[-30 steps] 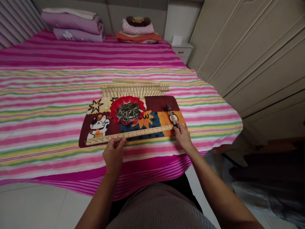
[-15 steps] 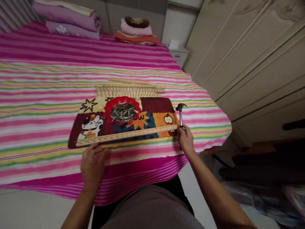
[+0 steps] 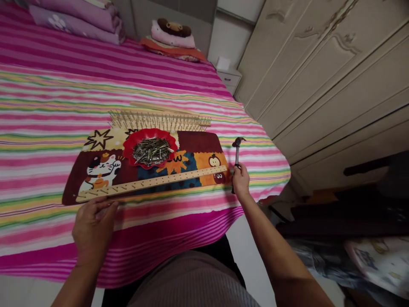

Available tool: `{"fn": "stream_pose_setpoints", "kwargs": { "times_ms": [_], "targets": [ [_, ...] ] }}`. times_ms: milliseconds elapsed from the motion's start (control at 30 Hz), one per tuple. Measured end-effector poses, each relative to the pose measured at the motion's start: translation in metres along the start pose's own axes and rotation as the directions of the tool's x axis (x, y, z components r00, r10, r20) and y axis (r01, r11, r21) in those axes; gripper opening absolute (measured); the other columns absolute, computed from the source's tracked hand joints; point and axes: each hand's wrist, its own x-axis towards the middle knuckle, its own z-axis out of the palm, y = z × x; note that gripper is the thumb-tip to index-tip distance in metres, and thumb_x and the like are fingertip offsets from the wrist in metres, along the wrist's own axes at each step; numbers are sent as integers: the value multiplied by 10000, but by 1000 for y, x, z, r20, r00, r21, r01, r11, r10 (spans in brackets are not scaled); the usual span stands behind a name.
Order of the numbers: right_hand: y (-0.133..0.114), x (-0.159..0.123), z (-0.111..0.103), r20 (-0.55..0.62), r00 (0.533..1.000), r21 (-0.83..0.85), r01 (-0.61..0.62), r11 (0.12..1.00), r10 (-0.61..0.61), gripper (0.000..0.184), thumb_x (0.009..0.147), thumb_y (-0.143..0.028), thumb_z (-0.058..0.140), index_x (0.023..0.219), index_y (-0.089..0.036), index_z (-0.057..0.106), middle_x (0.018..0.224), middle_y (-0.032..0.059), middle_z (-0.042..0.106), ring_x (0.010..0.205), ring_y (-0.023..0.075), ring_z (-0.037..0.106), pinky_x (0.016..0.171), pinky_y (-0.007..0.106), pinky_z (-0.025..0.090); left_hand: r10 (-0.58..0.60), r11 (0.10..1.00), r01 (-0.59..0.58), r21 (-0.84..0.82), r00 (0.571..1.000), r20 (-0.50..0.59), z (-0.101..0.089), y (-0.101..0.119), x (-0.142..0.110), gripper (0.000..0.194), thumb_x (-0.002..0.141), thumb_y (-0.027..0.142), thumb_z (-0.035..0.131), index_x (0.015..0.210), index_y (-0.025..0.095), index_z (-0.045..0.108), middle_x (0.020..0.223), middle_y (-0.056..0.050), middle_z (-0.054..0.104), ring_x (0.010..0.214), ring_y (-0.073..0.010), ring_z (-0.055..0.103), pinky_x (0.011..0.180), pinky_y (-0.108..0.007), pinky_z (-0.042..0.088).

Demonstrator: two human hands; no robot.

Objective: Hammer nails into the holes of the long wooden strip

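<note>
My right hand is wrapped around the handle of a claw hammer, head up, just beyond the right end of a long wooden strip. Rows of small holes or marks run along the strip, and several nails stand slanted in its left part. Near that left end, my left hand has its thumb and fingers apart, the fingertips at the strip's front edge; whether they touch it is unclear. Behind the strip, a red scalloped bowl holds a heap of loose nails.
A patterned mat lies under the strip and bowl on a striped bedspread. Behind the bowl are wooden strips bristling with nails. Folded bedding lies at the back; a wardrobe stands right.
The camera view has swung, so everything sits further left. The hammer has moved slightly clear of the strip's right end. My left hand stays by the strip's left part.
</note>
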Motion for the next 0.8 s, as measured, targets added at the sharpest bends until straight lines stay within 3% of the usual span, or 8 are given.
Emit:
{"fn": "stream_pose_setpoints", "kwargs": {
  "times_ms": [200,467,633,800],
  "targets": [
    [-10,-11,9,143,987,40,-87,995,80,387,757,-428,485,1034,-178,590,523,-65,480,399,122,433,399,240,340,7,1000,-7,-10,1000,-8,0,-3,5,250,724,474,589,694,226,599,964,-50,667,984,-249,583,839,-412,480],
    [4,-50,8,165,985,-30,65,997,-59,407,815,-466,483,1063,-176,626,656,-7,601,560,149,509,533,263,418,-143,985,145,-97,989,21,-5,-2,14,246,660,464,624,672,219,611,1024,-56,693,964,-237,621,884,-398,468],
    [-2,-57,12,199,978,-61,79,995,-66,411,800,-468,499,1063,-183,635,728,13,633,580,159,521,564,281,436,-294,945,296,-141,955,36,-9,7,6,271,650,474,654,756,225,653,765,1,697,723,-175,629,699,-307,499],
    [-3,-58,18,185,978,-79,110,991,-94,405,802,-472,489,1038,-187,651,732,18,635,651,174,548,600,283,449,-261,935,277,-221,960,100,-2,17,3,238,665,436,662,783,231,683,740,11,702,707,-163,633,664,-273,504]
  ]
}}
